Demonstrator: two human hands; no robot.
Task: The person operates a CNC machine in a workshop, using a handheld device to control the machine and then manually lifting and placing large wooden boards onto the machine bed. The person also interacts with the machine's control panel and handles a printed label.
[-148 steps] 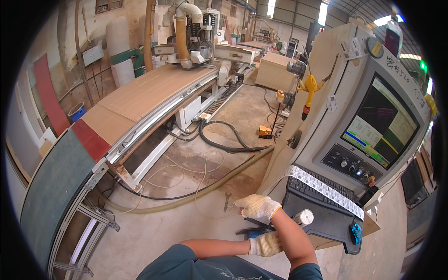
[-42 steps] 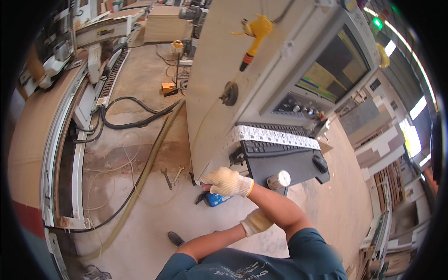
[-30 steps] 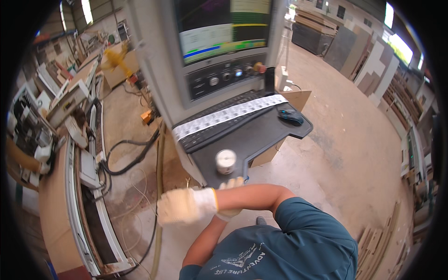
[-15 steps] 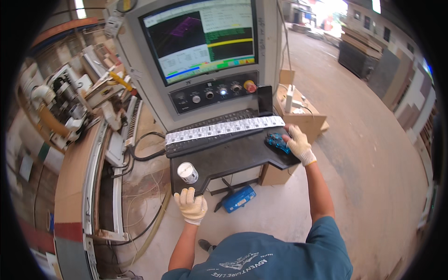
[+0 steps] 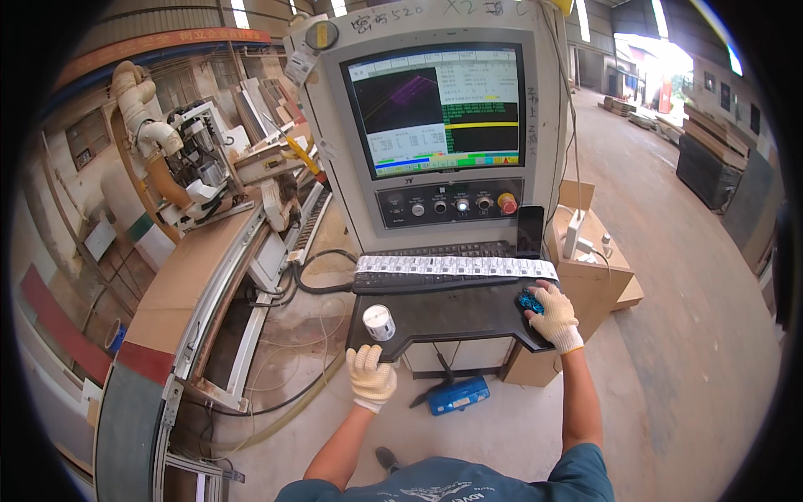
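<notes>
Shifted farther over the mouse (image 5: 526, 299), the nearer right hand (image 5: 554, 320) loosely clasps it, forward-left of the palm, while any left hand (image 5: 370, 378) grip on the tray (image 5: 452, 316) is unclear.

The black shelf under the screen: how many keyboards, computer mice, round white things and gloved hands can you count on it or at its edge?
Keyboard: 1
Mouse: 1
Round white thing: 1
Gloved left hand and gloved right hand: 2
Total: 5
</notes>
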